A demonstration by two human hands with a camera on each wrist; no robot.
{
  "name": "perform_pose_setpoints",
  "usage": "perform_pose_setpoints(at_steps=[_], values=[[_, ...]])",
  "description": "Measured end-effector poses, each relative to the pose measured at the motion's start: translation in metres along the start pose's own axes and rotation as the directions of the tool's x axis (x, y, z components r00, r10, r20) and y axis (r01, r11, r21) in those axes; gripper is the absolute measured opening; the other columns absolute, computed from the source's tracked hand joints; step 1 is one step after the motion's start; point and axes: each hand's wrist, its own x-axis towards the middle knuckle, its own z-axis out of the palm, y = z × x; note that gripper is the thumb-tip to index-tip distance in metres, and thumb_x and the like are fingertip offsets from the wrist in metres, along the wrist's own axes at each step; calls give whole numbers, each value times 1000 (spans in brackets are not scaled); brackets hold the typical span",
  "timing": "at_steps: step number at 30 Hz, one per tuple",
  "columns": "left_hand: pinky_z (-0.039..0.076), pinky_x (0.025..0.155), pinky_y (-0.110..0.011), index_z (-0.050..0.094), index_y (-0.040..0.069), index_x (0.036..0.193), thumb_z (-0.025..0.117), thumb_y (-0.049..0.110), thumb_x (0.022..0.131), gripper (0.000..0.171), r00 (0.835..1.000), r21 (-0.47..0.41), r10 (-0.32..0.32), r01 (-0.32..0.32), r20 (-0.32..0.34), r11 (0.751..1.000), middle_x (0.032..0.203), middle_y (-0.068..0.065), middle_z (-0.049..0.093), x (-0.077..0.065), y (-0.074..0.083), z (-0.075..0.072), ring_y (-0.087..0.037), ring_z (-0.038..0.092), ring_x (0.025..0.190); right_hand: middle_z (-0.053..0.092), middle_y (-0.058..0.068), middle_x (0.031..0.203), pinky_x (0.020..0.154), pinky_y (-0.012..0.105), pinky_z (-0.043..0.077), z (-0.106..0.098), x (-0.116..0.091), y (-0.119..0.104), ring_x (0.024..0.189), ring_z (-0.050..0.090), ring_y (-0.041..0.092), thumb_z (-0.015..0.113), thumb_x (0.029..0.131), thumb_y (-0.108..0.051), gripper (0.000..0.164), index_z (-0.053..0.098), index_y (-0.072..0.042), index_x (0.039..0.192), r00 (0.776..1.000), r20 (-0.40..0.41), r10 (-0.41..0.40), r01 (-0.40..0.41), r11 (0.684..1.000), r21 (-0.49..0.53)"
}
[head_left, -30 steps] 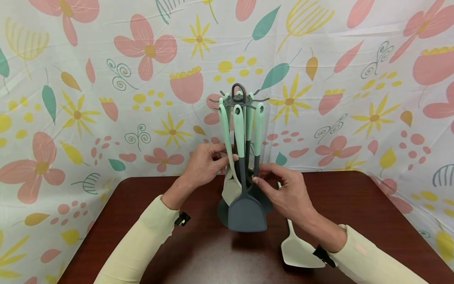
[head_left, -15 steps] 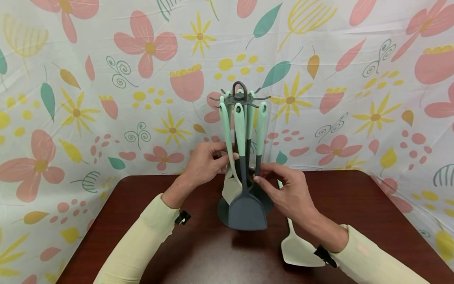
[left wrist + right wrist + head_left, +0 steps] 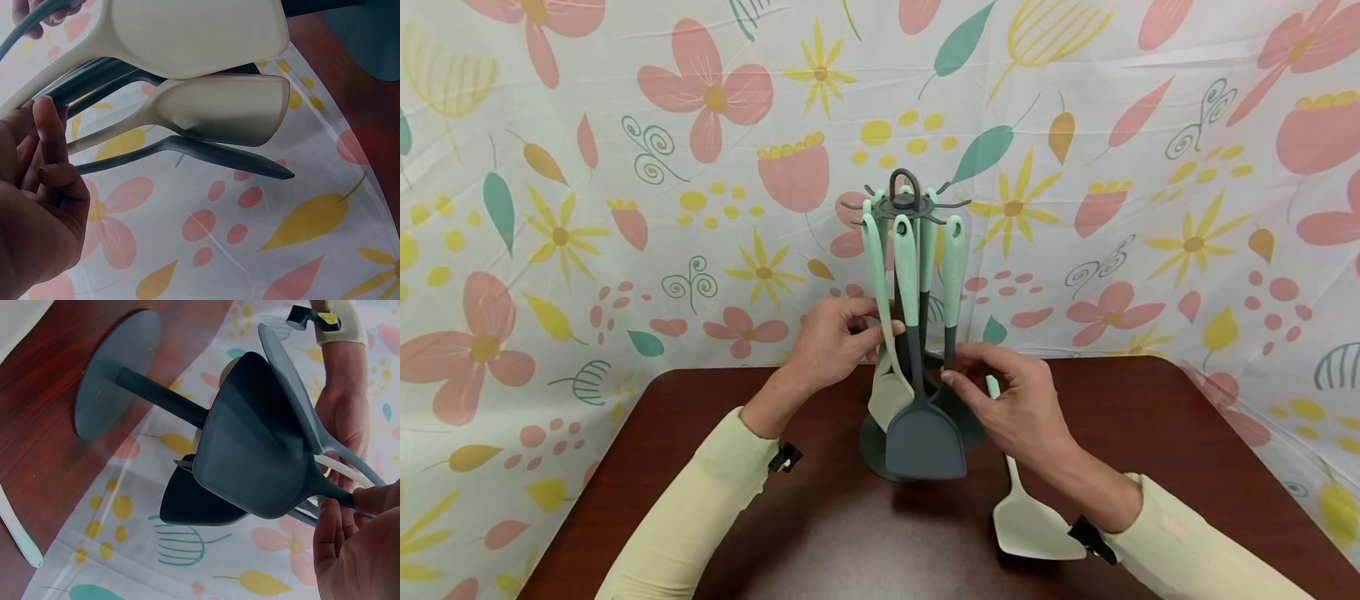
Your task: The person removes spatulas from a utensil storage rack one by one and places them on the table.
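Observation:
A dark utensil stand (image 3: 906,202) with a hooked top and a round base (image 3: 874,450) holds several mint-handled utensils. My left hand (image 3: 829,343) reaches in from the left and grips the stand's pole (image 3: 94,78), thumb and fingers partly behind a cream spatula (image 3: 889,400). On the other side, my right hand (image 3: 1018,404) pinches the neck of a dark grey spatula (image 3: 256,444), whose mint handle (image 3: 953,262) is up at the hooks. A dark grey turner (image 3: 925,442) hangs in front, between the hands. Its blade partly hides the base.
A cream turner (image 3: 1036,529) lies on the dark red-brown table (image 3: 850,533), partly under my right forearm. Its mint handle end shows beyond my right hand. A flower-patterned cloth (image 3: 715,208) rises behind the table. More utensils hang around the back of the stand.
My right hand has shifted slightly right, and the dark grey spatula's handle has moved right with it. The front turner's blade has swung a little right. My left hand stays at the pole.

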Motion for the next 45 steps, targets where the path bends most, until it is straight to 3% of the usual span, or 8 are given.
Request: perform_pose_setpoints(at_steps=[11,18,25,38,45], values=[[59,58,-36,84,14,110,79,21,98,14,1000,-28,-15,15,0,1000,69,0,72,0,-2,1,-19,66,59,74,-11,91,60,21,47,0,0,0,74,65,5,85,90,-3,23,77,-12,110,1000,6,8,-8,1000,-2],[59,58,-45,83,11,113,79,19,98,17,1000,-37,-8,8,3,999,71,0,73,1,-1,0,-19,67,58,73,-10,91,63,20,49,-2,-1,1,78,67,5,85,90,-3,22,77,-13,109,1000,-9,29,-29,1000,2],[57,56,-36,83,12,112,79,18,98,16,1000,-26,2,-2,2,1000,67,1,71,0,-1,-1,-18,67,58,73,-10,92,59,21,46,-4,0,3,76,66,7,84,92,-5,23,76,-16,110,999,-6,48,-48,999,-6],[57,56,-34,84,13,111,81,19,97,16,1000,-28,-11,11,-7,1000,67,1,71,0,-2,1,-19,67,58,73,-8,90,55,21,40,-8,-5,10,64,57,11,83,93,-6,21,76,-19,109,996,-18,93,-93,996,1],[59,59,-33,84,13,109,81,19,97,14,1000,-36,-29,28,-11,999,66,0,70,0,0,1,-19,65,58,73,-9,88,58,19,45,-12,-7,14,65,61,10,83,93,-8,20,76,-19,108,992,-26,121,-121,992,-23]])
